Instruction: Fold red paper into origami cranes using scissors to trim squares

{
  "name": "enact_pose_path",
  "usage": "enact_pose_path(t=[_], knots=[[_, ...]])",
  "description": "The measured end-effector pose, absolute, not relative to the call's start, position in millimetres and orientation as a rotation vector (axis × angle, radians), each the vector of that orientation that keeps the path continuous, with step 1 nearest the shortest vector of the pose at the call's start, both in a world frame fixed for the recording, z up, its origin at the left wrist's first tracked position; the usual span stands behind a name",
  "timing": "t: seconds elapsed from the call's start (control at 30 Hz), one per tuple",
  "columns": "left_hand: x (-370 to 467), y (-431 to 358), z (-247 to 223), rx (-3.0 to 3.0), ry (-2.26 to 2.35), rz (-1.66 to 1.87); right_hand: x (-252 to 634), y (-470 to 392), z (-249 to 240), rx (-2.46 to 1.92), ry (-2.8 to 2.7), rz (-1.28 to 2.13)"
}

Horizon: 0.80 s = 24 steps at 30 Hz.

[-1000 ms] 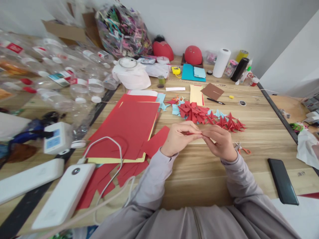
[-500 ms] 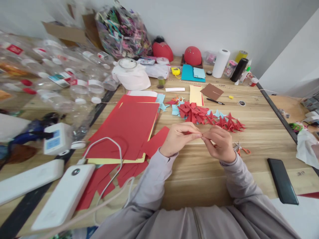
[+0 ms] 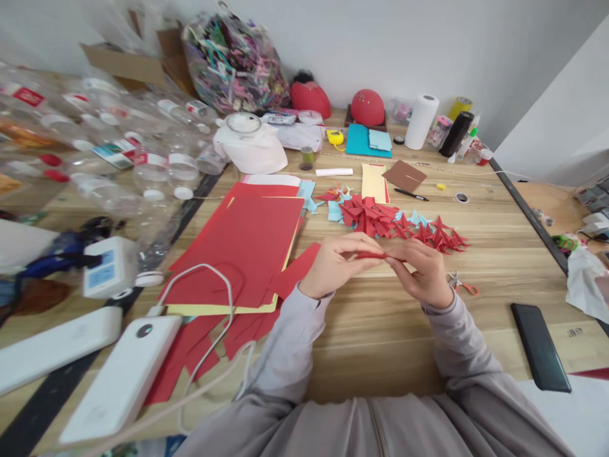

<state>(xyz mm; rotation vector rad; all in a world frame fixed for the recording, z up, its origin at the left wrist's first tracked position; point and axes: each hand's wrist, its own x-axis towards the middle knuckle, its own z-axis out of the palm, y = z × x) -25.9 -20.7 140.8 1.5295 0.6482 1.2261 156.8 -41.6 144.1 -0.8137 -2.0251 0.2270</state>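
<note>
Nearest you, a white power bank (image 3: 124, 379) with its cable (image 3: 209, 317) lies at your left, and a dark phone (image 3: 540, 346) lies flat on the wooden table (image 3: 380, 330) at your right, well apart from your hands. Above the table's middle, your left hand (image 3: 335, 265) and right hand (image 3: 423, 271) meet fingertip to fingertip, both pinched onto one small red folded paper piece (image 3: 375, 256); it is raised off the wood, between the two hands, not resting on anything. The piece shows as a thin, flat red sliver, narrow and roughly level, mostly hidden by your fingers, so its exact fold stage cannot be read. Judgement: this piece is mid-fold, creased down but not yet shaped like the finished ones. Small orange-handled scissors (image 3: 460, 283) lie just beside your right hand. Left of your hands, a stack of red sheets (image 3: 238, 247) over a yellow one remains unused, with cut red offcuts (image 3: 200, 349) nearer you. Beyond your hands, a pile of folded red figures (image 3: 394, 222) with a few pale blue ones sits complete; by that count, many are done, and plenty of stock is left.
</note>
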Motion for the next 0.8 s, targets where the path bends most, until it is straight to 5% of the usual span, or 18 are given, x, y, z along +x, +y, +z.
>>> enact_pose_path(t=[0.8], knots=[[-23.7, -21.5, 140.8, 1.789, 0.678, 1.336, 157.3, -38.6, 133.1, -0.744, -2.113, 0.005]])
